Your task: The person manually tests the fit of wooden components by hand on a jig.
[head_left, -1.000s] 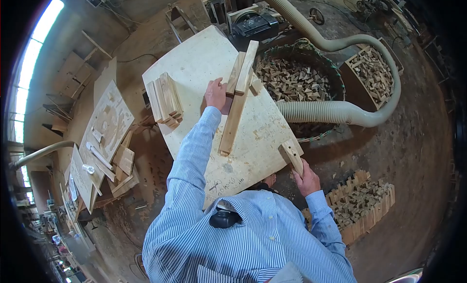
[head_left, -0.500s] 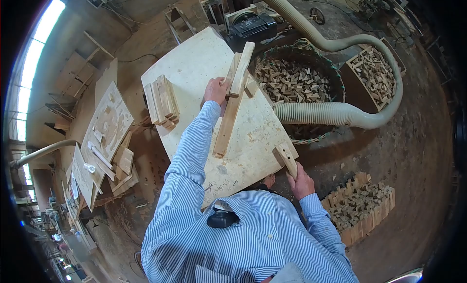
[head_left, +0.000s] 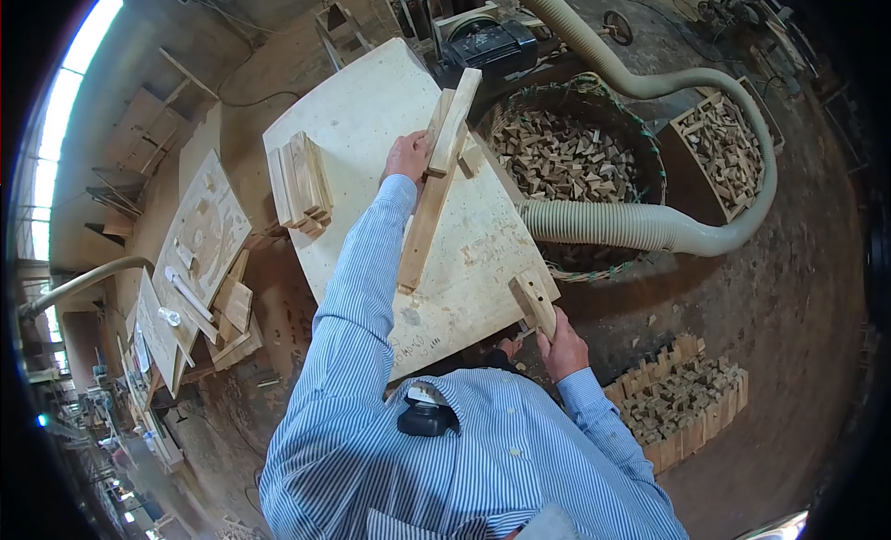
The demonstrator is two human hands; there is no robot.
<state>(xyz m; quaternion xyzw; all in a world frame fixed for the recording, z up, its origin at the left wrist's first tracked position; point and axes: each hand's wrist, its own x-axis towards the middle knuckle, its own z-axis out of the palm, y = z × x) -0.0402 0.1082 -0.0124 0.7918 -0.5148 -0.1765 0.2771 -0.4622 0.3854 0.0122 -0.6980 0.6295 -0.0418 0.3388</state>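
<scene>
My left hand [head_left: 406, 156] is on the pale worktable [head_left: 353, 94], its fingers curled against the narrow wooden strip [head_left: 438, 122] beside a thicker wooden bar [head_left: 457, 122]. A long wooden batten [head_left: 425, 234] runs from under that bar toward me. My right hand [head_left: 563, 347] is closed around the lower end of a wooden handle [head_left: 536, 306] with dark holes, at the table's near right corner. To the left of my left hand lies a small stack of wooden strips [head_left: 302, 182]. My left fingertips are partly hidden by the wood.
Beyond the table's right edge stands a large basket [head_left: 656, 169] of wood offcuts, crossed by a ribbed hose [head_left: 603, 221]. A box of offcuts [head_left: 719, 150] is farther right. A black motor [head_left: 489, 46] sits behind the table. Stacked blocks [head_left: 682, 401] lie at lower right.
My right hand and the wooden handle have shifted slightly left along the table's near corner. My left hand stays at the wooden strip. The whole view has moved a little.
</scene>
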